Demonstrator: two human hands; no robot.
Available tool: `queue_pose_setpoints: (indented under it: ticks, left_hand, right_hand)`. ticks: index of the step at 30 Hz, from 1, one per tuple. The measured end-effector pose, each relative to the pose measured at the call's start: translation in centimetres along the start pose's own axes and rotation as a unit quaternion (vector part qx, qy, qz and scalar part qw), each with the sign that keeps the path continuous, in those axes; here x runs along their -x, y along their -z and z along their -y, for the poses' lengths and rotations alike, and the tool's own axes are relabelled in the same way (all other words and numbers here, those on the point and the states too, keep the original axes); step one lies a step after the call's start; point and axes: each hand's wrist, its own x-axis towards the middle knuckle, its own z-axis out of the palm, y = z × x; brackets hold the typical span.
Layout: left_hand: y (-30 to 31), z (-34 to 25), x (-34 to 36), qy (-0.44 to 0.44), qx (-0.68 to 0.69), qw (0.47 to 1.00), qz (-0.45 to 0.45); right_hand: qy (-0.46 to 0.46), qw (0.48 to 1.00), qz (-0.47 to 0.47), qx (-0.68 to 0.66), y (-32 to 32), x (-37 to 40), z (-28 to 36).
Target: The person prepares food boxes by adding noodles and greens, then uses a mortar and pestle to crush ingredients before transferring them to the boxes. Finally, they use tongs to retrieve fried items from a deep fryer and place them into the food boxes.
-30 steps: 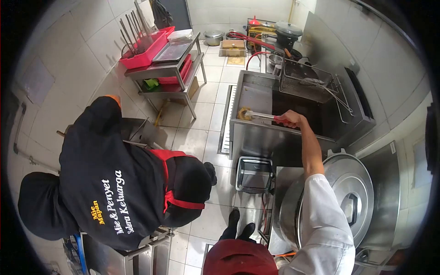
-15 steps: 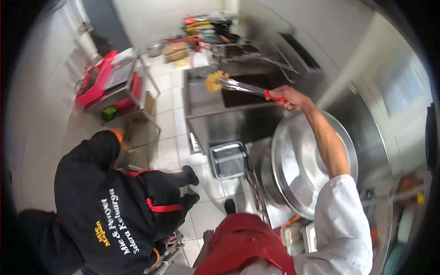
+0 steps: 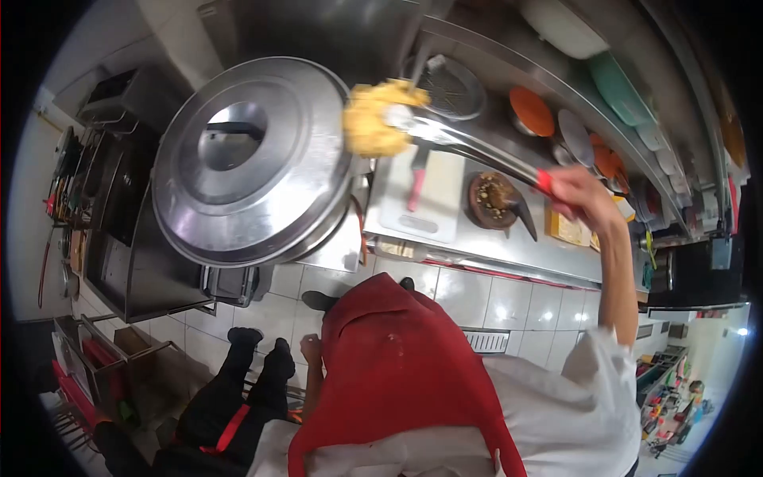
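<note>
Tongs (image 3: 477, 147) with red grips are held in my right hand (image 3: 584, 197), its fingers wrapped round the handle end. At the tongs' tip hangs a ragged golden-yellow clump of what looks like fried food (image 3: 380, 119), blurred, in front of the right rim of a big metal lid (image 3: 274, 191). Below the tongs lies a white cutting board (image 3: 441, 191) with a pink-handled knife (image 3: 417, 179) on it. A stone mortar (image 3: 486, 199) with a dark pestle (image 3: 520, 215) stands near my right hand. Down beside my apron, my left hand (image 3: 311, 347) is curled, with nothing visible in it.
The lid covers a large pot at the left. Orange and metal bowls (image 3: 531, 111) stand behind the counter (image 3: 548, 258), below a shelf with basins (image 3: 624, 87). A metal sink (image 3: 119, 262) is at far left. A person in black (image 3: 230, 405) is low on my left.
My view has swung right, from the sink to the counter. My right hand has carried the tongs and the yellow clump from over the sink area to beside the lid, above the counter.
</note>
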Motion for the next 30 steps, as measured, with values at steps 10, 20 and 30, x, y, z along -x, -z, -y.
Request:
queue_pose_setpoints:
  ticks: [10, 20, 30]
  left_hand:
    - [-2.7, -37.9, 8.1, -0.269, 0.131, 0.954, 0.026]
    - [-19.9, -64.1, 19.2, -0.451, -0.064, 0.866, 0.207]
    - [-12.1, -60.8, 15.6, -0.204, 0.336, 0.826, 0.404]
  right_hand:
    - [-0.175, 0.954, -0.105, -0.220, 6.9, 11.8, -25.5]
    - [-0.097, 0.942, -0.212, -0.243, 9.9, 16.4, -29.2]
    - [-0.132, 0.935, -0.221, -0.245, 10.7, 15.3, -32.6]
